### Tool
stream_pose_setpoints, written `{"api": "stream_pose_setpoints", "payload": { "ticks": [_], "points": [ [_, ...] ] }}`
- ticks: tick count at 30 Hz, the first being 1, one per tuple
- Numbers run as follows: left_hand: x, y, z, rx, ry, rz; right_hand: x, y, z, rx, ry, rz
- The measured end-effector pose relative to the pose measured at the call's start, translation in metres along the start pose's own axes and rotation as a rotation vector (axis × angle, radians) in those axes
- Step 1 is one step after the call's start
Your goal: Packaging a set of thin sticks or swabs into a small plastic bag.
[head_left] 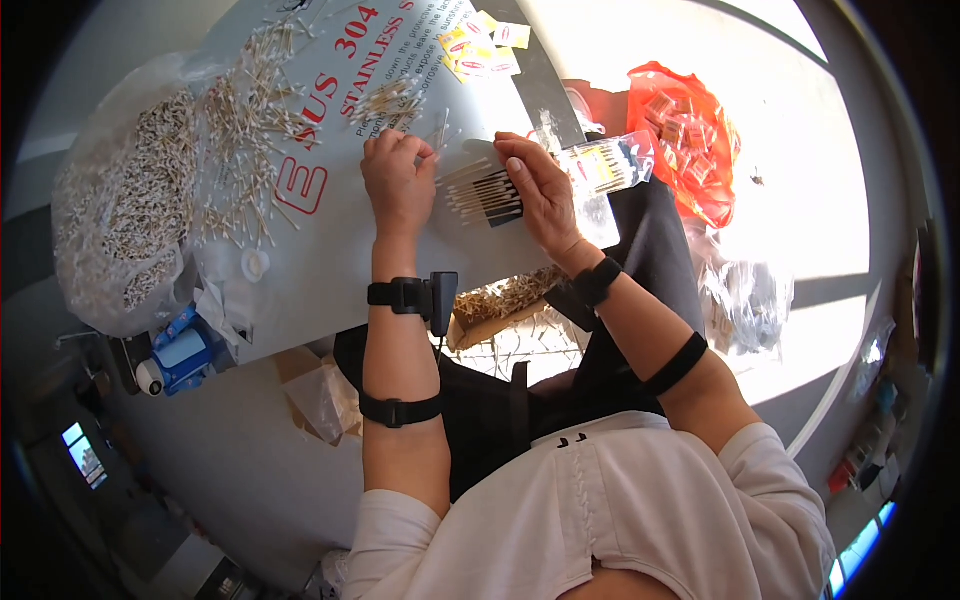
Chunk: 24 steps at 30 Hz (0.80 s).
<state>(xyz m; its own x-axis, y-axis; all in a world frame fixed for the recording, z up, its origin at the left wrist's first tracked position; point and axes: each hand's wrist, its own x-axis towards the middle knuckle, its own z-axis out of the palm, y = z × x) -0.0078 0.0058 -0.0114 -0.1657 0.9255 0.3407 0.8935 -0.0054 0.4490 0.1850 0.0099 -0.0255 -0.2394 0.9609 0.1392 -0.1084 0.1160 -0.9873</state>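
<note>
My left hand [398,185] is over the table, its thumb and forefinger pinched together by a thin cotton swab [446,128] that seems to be in the fingertips. A small heap of cotton swabs [392,102] lies just beyond it. Between my hands, a row of cotton swabs [482,192] lies side by side over a dark patch. My right hand [545,200] rests at the right end of this row, thumb and forefinger apart, the other fingers partly hidden. Beside its knuckles sits a clear packet of swabs [608,165] with a yellow and white card.
A big clear bag of swabs [130,200] stands at the left, next to a loose spread of swabs [255,130]. Small yellow and white cards [480,48] lie at the far edge of the printed tabletop [330,240]. A red bag [690,140] with small packets is at the right.
</note>
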Motion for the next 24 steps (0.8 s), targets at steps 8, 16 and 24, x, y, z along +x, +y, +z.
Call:
{"api": "stream_pose_setpoints", "payload": {
  "ticks": [8,16,24],
  "points": [
    [0.008,0.004,-0.006,0.047,0.015,-0.236,0.000,0.004,0.002,0.032,0.000,-0.008],
    [0.010,0.007,-0.007,0.145,-0.183,-0.203,0.000,0.001,0.003,0.053,0.005,0.008],
    [-0.006,0.016,-0.012,0.146,-0.198,-0.082,0.000,0.003,0.002,0.045,0.019,0.009]
  ]
}}
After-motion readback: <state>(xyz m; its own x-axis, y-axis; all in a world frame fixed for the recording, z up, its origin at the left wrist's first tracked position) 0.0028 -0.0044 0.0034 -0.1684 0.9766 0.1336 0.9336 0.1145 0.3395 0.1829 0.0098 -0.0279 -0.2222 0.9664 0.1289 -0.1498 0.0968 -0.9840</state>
